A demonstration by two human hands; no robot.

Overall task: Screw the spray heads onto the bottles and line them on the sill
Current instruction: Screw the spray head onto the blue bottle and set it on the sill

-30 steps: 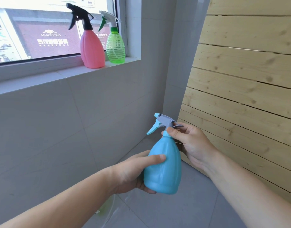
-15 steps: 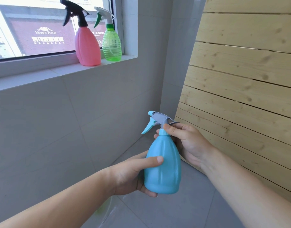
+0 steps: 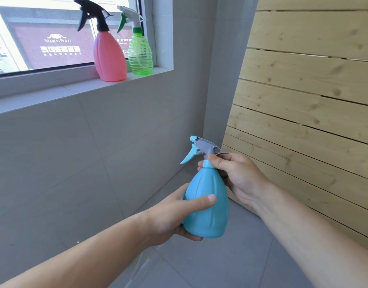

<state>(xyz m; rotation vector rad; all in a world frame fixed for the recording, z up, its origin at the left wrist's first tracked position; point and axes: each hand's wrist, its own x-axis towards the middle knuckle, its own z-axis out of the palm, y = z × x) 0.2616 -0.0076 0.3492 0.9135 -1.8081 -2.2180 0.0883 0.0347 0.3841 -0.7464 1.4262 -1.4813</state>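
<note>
I hold a blue bottle [image 3: 208, 206] upright in mid-air, below the window. My left hand [image 3: 174, 217] wraps its body, thumb across the front. My right hand [image 3: 235, 173] pinches the collar of the grey and blue spray head [image 3: 201, 148] that sits on the bottle's neck, its nozzle pointing left. On the white sill [image 3: 54, 92] stand a pink bottle [image 3: 109, 57] with a black spray head and, touching it on the right, a clear green bottle [image 3: 140, 55] with a white and green spray head.
A wall of pale wooden slats [image 3: 303, 100] rises close on the right. Grey tiled wall [image 3: 75, 152] runs under the sill, with grey floor tiles [image 3: 241, 256] below my arms. The sill stretches left of the pink bottle.
My right fingers have shifted on the spray head's collar, and the bottle sits a little lower and further right. The view has swung slightly, bringing the sill bottles nearer the centre.
</note>
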